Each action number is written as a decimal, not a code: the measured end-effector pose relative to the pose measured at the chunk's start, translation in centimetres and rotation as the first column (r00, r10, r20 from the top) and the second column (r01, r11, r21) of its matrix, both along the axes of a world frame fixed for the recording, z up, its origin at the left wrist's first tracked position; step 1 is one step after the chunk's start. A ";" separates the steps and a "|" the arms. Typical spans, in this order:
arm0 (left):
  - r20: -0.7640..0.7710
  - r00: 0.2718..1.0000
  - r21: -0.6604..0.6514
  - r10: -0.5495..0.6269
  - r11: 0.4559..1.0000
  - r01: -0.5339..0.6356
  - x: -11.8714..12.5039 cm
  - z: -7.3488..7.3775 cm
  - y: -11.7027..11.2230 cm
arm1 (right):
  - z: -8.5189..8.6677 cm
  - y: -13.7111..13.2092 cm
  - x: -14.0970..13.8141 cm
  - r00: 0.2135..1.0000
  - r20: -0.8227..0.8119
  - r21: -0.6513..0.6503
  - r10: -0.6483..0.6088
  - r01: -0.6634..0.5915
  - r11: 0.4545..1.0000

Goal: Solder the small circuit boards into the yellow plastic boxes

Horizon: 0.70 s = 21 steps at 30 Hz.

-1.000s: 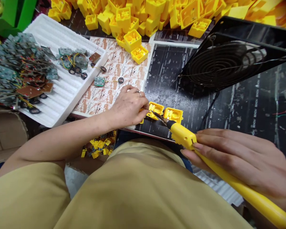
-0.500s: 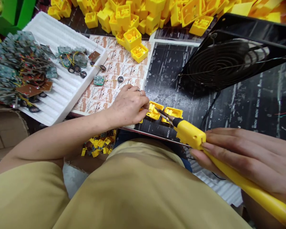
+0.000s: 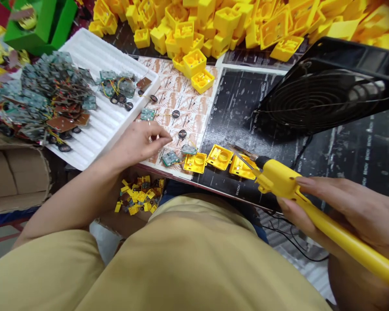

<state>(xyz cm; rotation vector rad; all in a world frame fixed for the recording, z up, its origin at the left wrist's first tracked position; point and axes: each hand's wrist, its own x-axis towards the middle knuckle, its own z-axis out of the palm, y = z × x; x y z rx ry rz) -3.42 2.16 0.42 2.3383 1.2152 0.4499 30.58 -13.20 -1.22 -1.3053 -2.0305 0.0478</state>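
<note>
My left hand (image 3: 141, 140) hovers over the printed sheet with its fingers loosely curved and apart, and nothing shows in it. Just beyond it lie a small green circuit board (image 3: 148, 114) and a round black speaker (image 3: 175, 114) on a wire. A second speaker (image 3: 182, 134) is right of my fingertips. Below that, a circuit board (image 3: 170, 158) rests beside a yellow housing (image 3: 195, 163). Two more open housings, a middle one (image 3: 219, 157) and a right one (image 3: 241, 167), continue the row. My right hand (image 3: 346, 211) grips a yellow soldering iron (image 3: 280, 179), its tip over the right housing.
A white foam tray (image 3: 116, 47) at left bears heaped circuit boards (image 3: 52, 90). Yellow housings (image 3: 220, 21) are piled along the back. A black fan (image 3: 317, 95) stands at right. Below the table edge is a box with yellow parts (image 3: 138, 196).
My left hand has drawn back leftward from the yellow housings, uncovering the left housing, a board and a speaker. The soldering iron's tip has shifted from the middle housing to over the right one.
</note>
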 end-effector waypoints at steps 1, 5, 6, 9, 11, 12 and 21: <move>-0.050 0.999 0.017 -0.011 1.000 0.012 -0.5 -0.2 -0.5 | 0.1 0.2 -0.1 1.000 0.015 0.004 -0.004 0.004 1.000; -0.094 0.994 0.181 -0.057 0.981 0.074 0.0 -1.1 -2.6 | 0.4 0.8 -0.9 1.000 0.022 0.031 -0.020 0.019 0.999; -0.106 0.990 0.226 -0.088 0.968 0.110 0.5 -1.3 -2.9 | 0.4 0.9 -1.0 1.000 0.027 0.040 -0.017 0.016 0.999; -0.165 0.974 0.322 -0.156 0.925 0.202 2.6 -1.3 -2.6 | 0.3 0.8 -1.0 0.998 0.055 0.054 -0.010 0.007 0.999; -0.179 0.970 0.314 -0.167 0.924 0.217 4.1 -1.0 -1.8 | 0.2 0.4 -0.8 0.999 0.051 0.064 -0.010 0.007 0.998; -0.172 0.970 0.278 -0.174 0.936 0.218 4.8 -1.0 -1.3 | 0.2 0.1 -0.6 0.999 0.037 0.057 -0.029 0.027 0.998; 0.069 0.993 -0.280 -0.100 0.953 0.116 7.9 -2.0 1.0 | 0.4 -1.3 1.0 0.991 -0.003 -0.181 -0.137 0.134 0.974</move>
